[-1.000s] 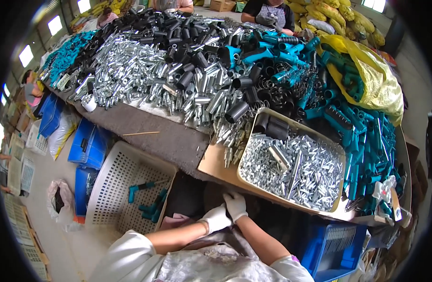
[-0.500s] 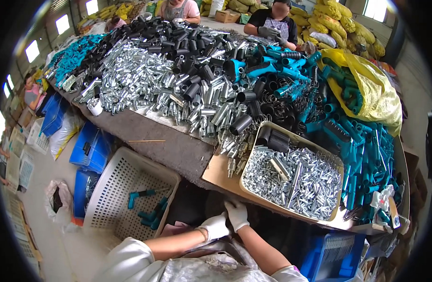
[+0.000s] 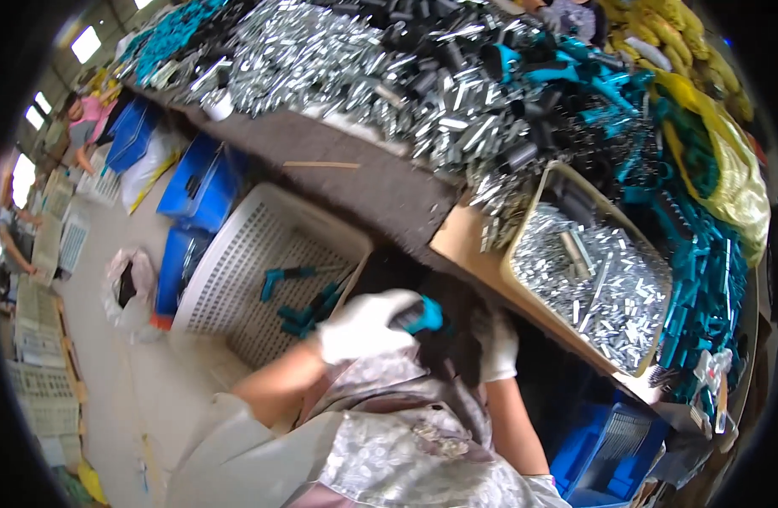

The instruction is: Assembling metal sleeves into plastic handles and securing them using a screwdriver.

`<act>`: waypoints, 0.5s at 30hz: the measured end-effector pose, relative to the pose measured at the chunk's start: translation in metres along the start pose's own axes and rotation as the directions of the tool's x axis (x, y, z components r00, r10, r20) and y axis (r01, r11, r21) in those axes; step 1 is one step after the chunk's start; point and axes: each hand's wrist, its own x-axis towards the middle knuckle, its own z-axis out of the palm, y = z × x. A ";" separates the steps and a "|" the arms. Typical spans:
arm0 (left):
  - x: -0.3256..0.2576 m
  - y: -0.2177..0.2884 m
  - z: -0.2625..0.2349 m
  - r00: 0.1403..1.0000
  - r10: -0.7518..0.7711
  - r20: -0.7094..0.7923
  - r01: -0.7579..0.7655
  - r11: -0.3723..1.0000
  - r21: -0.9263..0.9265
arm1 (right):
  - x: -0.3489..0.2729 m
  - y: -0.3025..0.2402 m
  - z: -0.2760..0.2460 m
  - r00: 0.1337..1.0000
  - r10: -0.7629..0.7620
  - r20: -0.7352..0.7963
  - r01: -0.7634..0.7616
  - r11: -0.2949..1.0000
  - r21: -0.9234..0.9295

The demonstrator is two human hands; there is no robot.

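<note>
My left hand (image 3: 368, 328), in a white glove, is closed around a teal-and-black tool handle (image 3: 427, 314); the rest of the tool is hidden or lost in blur. Across from it, near the table's underside, my right hand (image 3: 497, 343) wears a white glove with a dark palm. Motion smears its fingers, so I cannot tell whether it holds anything. Left of my left hand is a white perforated basket (image 3: 237, 245), tilted towards me. Inside it lie a few teal pistol-shaped tools (image 3: 308, 311), one with a thin metal shaft (image 3: 331, 268).
The worktable edge (image 3: 364, 199) carries heaped silver metal tubes (image 3: 300, 51), black sleeves and teal handles (image 3: 711, 279). A tray (image 3: 548, 300) of small metal pins stands at its right corner. Blue bins (image 3: 198, 190) flank the basket; another blue crate (image 3: 605, 449) is low at right.
Both hands were together below the table edge; now they are apart, and the left has drawn back holding the teal-and-black tool. The whole view has shifted and tilted.
</note>
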 end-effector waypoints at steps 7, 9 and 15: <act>-0.125 0.020 -0.145 0.719 -0.499 -0.484 0.333 0.858 -0.391 | -0.044 0.012 -0.042 0.964 0.248 0.100 -0.267 0.858 0.438; -0.125 -0.004 -0.142 0.624 -0.554 -0.551 0.515 0.822 -0.243 | -0.042 0.022 -0.033 0.970 0.225 0.095 -0.245 0.895 0.373; -0.106 -0.177 -0.069 0.586 -0.539 -0.605 0.775 0.591 0.224 | -0.049 0.032 -0.003 0.952 0.305 -0.039 -0.302 0.951 0.068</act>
